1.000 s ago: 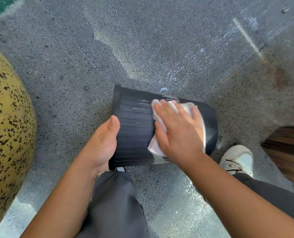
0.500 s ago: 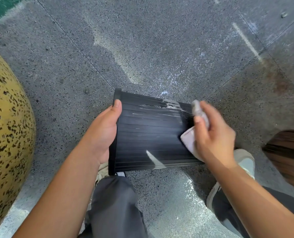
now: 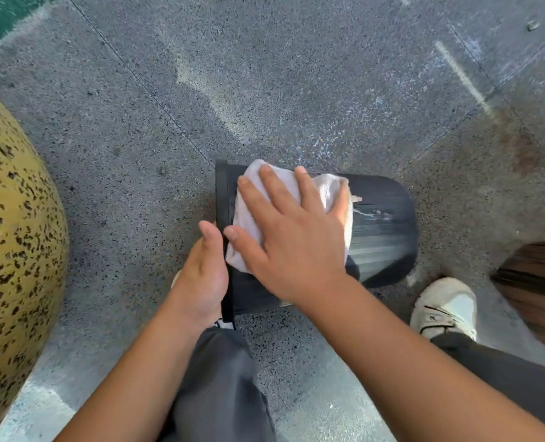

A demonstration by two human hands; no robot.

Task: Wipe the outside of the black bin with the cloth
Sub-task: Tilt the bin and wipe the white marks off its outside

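The black ribbed bin [image 3: 382, 231] lies on its side on the speckled grey floor, rim to the left, base to the right. My left hand [image 3: 202, 275] grips the rim at the bin's near left edge. My right hand [image 3: 290, 237] lies flat with fingers spread on a white cloth [image 3: 252, 199], pressing it onto the upper left part of the bin's side. Pale smears show on the bin to the right of the cloth.
A large yellow pot with dark speckles [image 3: 13, 250] bulges in at the left. My grey trouser knee [image 3: 217, 378] and a white shoe [image 3: 444, 307] are near the bin. A brown wooden object [image 3: 538, 282] is at the right edge.
My right hand swept the cloth from the bin's right end leftwards to the rim end and flattened out on it. The left hand kept its hold on the rim.
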